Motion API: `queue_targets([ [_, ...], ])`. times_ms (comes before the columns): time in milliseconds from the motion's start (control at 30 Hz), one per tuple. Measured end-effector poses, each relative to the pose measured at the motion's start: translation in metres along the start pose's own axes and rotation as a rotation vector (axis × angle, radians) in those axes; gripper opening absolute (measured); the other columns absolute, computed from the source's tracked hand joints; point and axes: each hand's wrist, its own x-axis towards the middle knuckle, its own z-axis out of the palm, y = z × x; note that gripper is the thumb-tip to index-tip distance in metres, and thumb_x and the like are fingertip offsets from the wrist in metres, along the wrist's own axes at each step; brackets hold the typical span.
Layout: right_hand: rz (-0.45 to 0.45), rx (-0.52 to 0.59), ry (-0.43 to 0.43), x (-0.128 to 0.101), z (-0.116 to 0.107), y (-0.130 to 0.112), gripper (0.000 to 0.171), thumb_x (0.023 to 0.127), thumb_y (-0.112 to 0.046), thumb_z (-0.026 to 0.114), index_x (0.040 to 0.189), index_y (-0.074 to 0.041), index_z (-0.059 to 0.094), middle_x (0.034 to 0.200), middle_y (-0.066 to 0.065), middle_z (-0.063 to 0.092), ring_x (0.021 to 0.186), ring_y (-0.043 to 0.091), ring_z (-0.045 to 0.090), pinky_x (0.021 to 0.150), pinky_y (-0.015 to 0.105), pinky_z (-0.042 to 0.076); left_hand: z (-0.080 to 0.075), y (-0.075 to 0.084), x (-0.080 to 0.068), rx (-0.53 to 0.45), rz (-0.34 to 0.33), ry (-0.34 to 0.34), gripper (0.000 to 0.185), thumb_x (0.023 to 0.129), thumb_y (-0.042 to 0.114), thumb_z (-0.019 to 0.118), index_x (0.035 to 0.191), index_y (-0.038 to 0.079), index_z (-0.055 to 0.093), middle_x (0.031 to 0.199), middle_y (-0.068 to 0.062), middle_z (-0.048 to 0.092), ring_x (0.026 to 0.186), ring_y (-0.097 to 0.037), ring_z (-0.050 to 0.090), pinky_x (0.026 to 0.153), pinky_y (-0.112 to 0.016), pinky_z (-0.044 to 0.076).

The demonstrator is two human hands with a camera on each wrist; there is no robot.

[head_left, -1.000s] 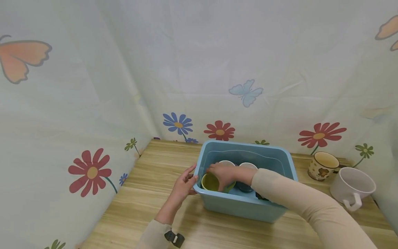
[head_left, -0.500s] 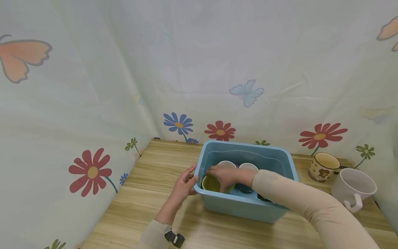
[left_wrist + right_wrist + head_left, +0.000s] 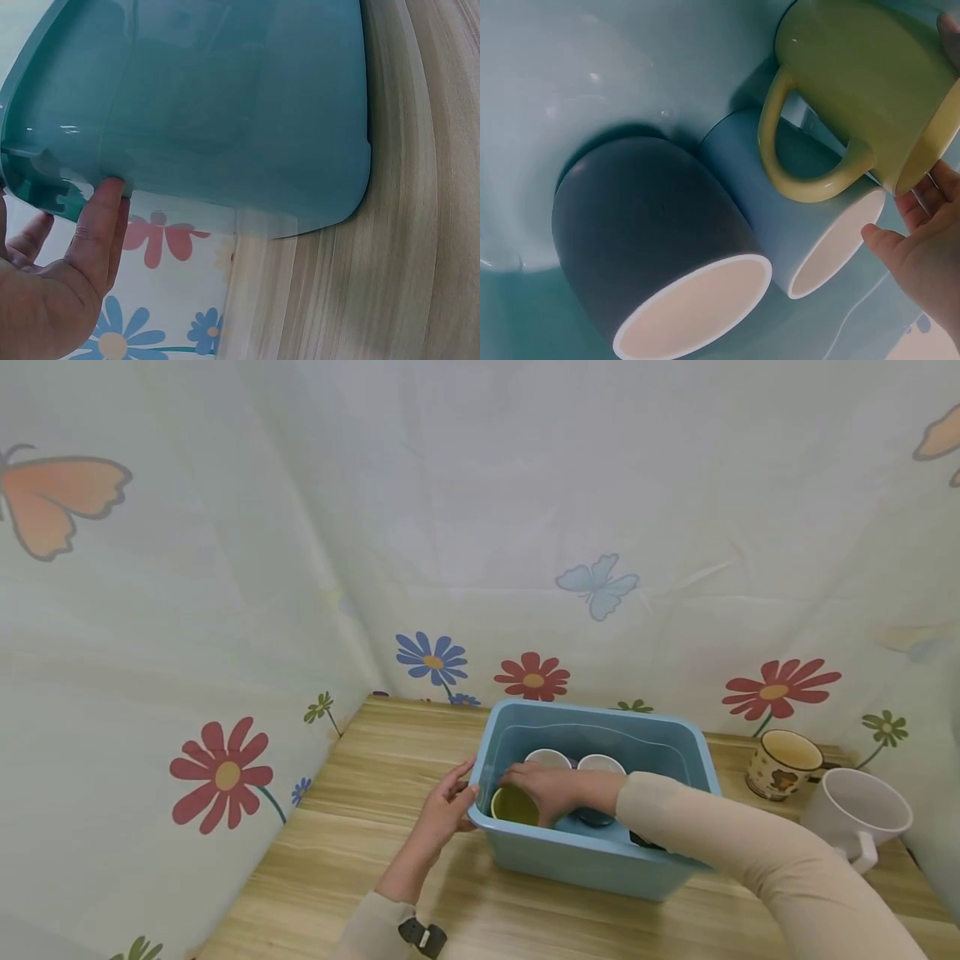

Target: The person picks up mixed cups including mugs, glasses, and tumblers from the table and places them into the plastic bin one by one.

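A blue plastic bin (image 3: 585,860) stands on the table with several mugs upright inside. At its left end, my left hand (image 3: 442,814) holds the rim, fingertips on the outer wall in the left wrist view. Down in the bin, my right hand (image 3: 551,789) grips a yellow-green mug (image 3: 862,90) around its rim, partly hiding it in the head view. The mug's looped handle (image 3: 810,191) faces the right wrist camera. Beside it are a light-blue mug (image 3: 787,195) and a dark-blue mug (image 3: 652,232), both white inside.
Right of the bin stand a cream mug with a bear print (image 3: 783,764) and a large pale mug (image 3: 855,810). A flower-printed curtain (image 3: 637,527) hangs behind the wooden table (image 3: 360,802). The right forearm crosses the bin's front rim.
My right hand has shifted slightly right inside the bin, around the yellow-green mug. The left hand keeps its place on the rim.
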Motion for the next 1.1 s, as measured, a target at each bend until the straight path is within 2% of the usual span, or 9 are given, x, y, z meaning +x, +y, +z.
queue_targets([
  [267, -0.016, 0.047, -0.017, 0.001, 0.002, 0.003, 0.092, 0.075, -0.032, 0.091, 0.148, -0.004, 0.044, 0.147, 0.013, 0.051, 0.133, 0.029, 0.049, 0.121, 0.051, 0.042, 0.0, -0.001, 0.0, 0.001, -0.004, 0.0, 0.053, 0.102, 0.012, 0.056, 0.154, 0.01, 0.045, 0.135, -0.031, 0.061, 0.105, -0.025, 0.067, 0.073, -0.037, 0.066],
  [367, -0.062, 0.052, -0.006, 0.011, 0.017, 0.024, 0.094, 0.075, -0.037, 0.091, 0.149, -0.006, 0.043, 0.148, 0.012, 0.05, 0.132, 0.028, 0.049, 0.119, 0.052, 0.043, 0.0, -0.001, 0.0, -0.007, -0.004, -0.001, 0.053, 0.102, 0.012, 0.056, 0.154, 0.01, 0.045, 0.135, -0.031, 0.061, 0.103, -0.025, 0.068, 0.072, -0.037, 0.066],
  [500, -0.107, 0.018, 0.005, 0.028, 0.041, 0.057, 0.099, 0.074, -0.05, 0.089, 0.153, -0.015, 0.04, 0.149, 0.005, 0.049, 0.133, 0.022, 0.049, 0.118, 0.049, 0.046, 0.001, -0.002, 0.0, -0.011, -0.006, -0.006, 0.053, 0.102, 0.012, 0.057, 0.154, 0.01, 0.045, 0.135, -0.031, 0.061, 0.102, -0.025, 0.068, 0.071, -0.035, 0.066],
  [567, -0.118, 0.002, -0.001, 0.032, 0.045, 0.063, 0.1, 0.074, -0.051, 0.089, 0.154, -0.015, 0.04, 0.15, 0.004, 0.049, 0.133, 0.021, 0.049, 0.117, 0.049, 0.046, 0.001, -0.002, 0.0, -0.009, -0.006, -0.007, 0.054, 0.102, 0.012, 0.056, 0.154, 0.01, 0.045, 0.135, -0.031, 0.06, 0.102, -0.025, 0.068, 0.071, -0.035, 0.065],
  [800, -0.06, 0.046, -0.092, 0.014, 0.017, 0.028, 0.099, 0.077, -0.028, 0.09, 0.156, -0.003, 0.035, 0.16, 0.017, 0.042, 0.147, 0.035, 0.039, 0.125, 0.058, 0.033, 0.001, -0.001, 0.002, 0.001, 0.003, -0.019, 0.054, 0.103, 0.014, 0.055, 0.155, 0.008, 0.043, 0.137, -0.032, 0.059, 0.101, -0.024, 0.068, 0.071, -0.033, 0.066],
  [967, -0.017, 0.039, -0.133, 0.003, -0.002, 0.011, 0.102, 0.078, -0.026, 0.09, 0.159, -0.006, 0.033, 0.164, 0.014, 0.039, 0.151, 0.034, 0.036, 0.127, 0.055, 0.031, 0.0, -0.001, 0.002, -0.006, -0.005, -0.006, 0.053, 0.102, 0.013, 0.055, 0.154, 0.009, 0.044, 0.133, -0.032, 0.06, 0.097, -0.022, 0.068, 0.071, -0.034, 0.065],
  [1100, 0.013, 0.074, -0.118, -0.003, -0.011, 0.013, 0.094, 0.079, -0.026, 0.087, 0.157, -0.007, 0.039, 0.162, 0.012, 0.043, 0.148, 0.031, 0.039, 0.126, 0.053, 0.033, -0.001, -0.001, 0.001, -0.006, -0.01, -0.004, 0.053, 0.103, 0.014, 0.055, 0.155, 0.009, 0.044, 0.132, -0.032, 0.061, 0.096, -0.021, 0.069, 0.071, -0.035, 0.065],
])
